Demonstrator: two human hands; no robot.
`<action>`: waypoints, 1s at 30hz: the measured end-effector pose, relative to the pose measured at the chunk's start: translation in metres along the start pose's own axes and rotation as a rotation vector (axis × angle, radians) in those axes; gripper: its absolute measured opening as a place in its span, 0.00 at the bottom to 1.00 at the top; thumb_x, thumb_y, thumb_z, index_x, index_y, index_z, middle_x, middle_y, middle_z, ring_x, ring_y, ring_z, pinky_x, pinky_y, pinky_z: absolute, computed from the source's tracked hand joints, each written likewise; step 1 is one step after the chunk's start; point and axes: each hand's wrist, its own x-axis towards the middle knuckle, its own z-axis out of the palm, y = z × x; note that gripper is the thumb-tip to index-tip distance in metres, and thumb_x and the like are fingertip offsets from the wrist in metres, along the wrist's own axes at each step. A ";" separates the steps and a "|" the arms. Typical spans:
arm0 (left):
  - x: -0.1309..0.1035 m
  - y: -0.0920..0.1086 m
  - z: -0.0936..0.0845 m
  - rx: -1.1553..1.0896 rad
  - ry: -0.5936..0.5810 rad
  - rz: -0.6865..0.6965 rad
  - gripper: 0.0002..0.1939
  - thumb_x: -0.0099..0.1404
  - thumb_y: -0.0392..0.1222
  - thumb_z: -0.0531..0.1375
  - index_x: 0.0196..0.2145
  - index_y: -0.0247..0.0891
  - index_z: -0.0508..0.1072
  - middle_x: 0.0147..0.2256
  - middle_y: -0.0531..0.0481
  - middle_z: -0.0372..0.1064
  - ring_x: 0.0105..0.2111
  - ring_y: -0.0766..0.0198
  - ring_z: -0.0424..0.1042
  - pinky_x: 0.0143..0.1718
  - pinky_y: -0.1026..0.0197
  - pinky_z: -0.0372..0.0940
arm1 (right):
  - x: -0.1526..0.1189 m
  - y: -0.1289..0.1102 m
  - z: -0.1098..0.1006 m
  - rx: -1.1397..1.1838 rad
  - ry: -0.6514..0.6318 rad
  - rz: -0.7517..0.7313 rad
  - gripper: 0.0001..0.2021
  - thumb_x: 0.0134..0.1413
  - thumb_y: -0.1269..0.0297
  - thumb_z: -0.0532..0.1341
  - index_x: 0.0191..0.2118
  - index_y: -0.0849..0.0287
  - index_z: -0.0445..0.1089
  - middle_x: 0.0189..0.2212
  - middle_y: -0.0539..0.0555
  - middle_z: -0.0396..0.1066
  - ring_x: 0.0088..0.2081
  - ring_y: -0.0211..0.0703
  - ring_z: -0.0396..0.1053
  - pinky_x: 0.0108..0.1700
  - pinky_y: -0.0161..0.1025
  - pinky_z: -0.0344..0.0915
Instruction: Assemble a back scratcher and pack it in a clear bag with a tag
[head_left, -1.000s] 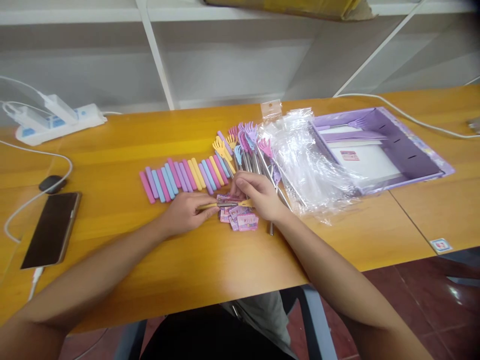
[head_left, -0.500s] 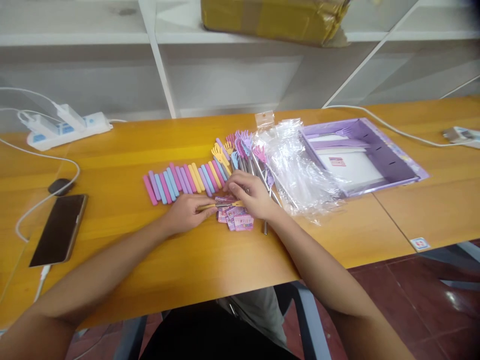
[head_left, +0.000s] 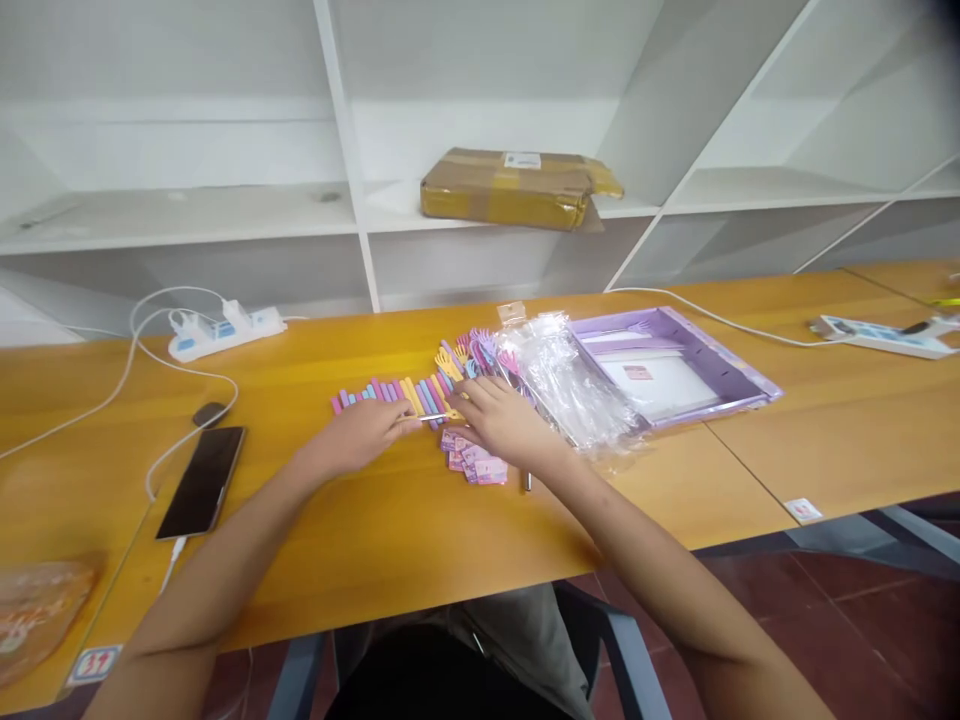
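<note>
Here, L hand & R hand gripping yellow scratcher, tbl label prob. "39"

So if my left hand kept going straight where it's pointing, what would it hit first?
Most likely your right hand, with the yellow-and-silver rod lying between the two; the exact depth is hard to judge.

left grip: bare | right grip: bare | top: black | trousers: grey
</note>
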 end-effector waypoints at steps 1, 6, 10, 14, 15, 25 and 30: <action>-0.004 0.003 -0.003 0.038 -0.004 0.004 0.21 0.81 0.58 0.51 0.39 0.40 0.73 0.37 0.47 0.78 0.35 0.56 0.75 0.34 0.59 0.56 | 0.001 -0.004 -0.003 -0.027 0.011 -0.008 0.14 0.77 0.59 0.59 0.55 0.65 0.73 0.51 0.63 0.72 0.50 0.54 0.67 0.54 0.48 0.62; -0.020 0.026 -0.006 0.294 0.052 0.035 0.18 0.83 0.49 0.50 0.39 0.38 0.71 0.38 0.43 0.78 0.37 0.54 0.77 0.33 0.58 0.56 | 0.005 -0.019 -0.016 -0.185 0.018 -0.006 0.11 0.74 0.74 0.55 0.52 0.67 0.74 0.45 0.63 0.72 0.44 0.53 0.64 0.51 0.48 0.61; -0.025 0.047 0.001 0.505 0.100 -0.030 0.14 0.82 0.45 0.51 0.47 0.35 0.73 0.40 0.37 0.78 0.38 0.49 0.79 0.33 0.57 0.59 | 0.004 -0.025 -0.022 -0.179 0.009 -0.018 0.08 0.72 0.75 0.58 0.42 0.65 0.75 0.41 0.60 0.71 0.42 0.51 0.63 0.49 0.47 0.59; -0.021 0.055 0.007 0.603 0.082 -0.185 0.17 0.80 0.49 0.53 0.48 0.34 0.77 0.36 0.34 0.78 0.36 0.43 0.80 0.34 0.54 0.64 | -0.003 -0.029 -0.023 -0.126 0.004 0.009 0.06 0.72 0.72 0.61 0.40 0.62 0.74 0.39 0.57 0.71 0.41 0.50 0.64 0.47 0.46 0.58; -0.018 0.054 0.008 0.615 0.085 -0.214 0.17 0.79 0.47 0.53 0.47 0.34 0.78 0.36 0.33 0.79 0.37 0.42 0.81 0.34 0.53 0.65 | -0.005 -0.029 -0.024 -0.111 0.001 0.015 0.06 0.73 0.71 0.61 0.41 0.62 0.74 0.39 0.56 0.71 0.41 0.50 0.64 0.47 0.46 0.58; -0.013 -0.025 -0.039 0.753 0.182 -0.262 0.14 0.71 0.34 0.52 0.38 0.36 0.79 0.33 0.37 0.76 0.35 0.45 0.78 0.30 0.57 0.53 | -0.092 0.035 -0.066 -0.174 -0.045 0.212 0.09 0.70 0.75 0.58 0.45 0.61 0.76 0.46 0.60 0.75 0.44 0.51 0.69 0.51 0.46 0.60; -0.033 -0.080 -0.071 0.790 0.241 -0.321 0.14 0.70 0.33 0.52 0.34 0.37 0.77 0.32 0.38 0.76 0.34 0.50 0.76 0.29 0.57 0.46 | -0.195 0.096 -0.103 -0.228 -0.093 0.428 0.14 0.71 0.73 0.54 0.48 0.55 0.77 0.52 0.65 0.76 0.50 0.56 0.72 0.53 0.50 0.63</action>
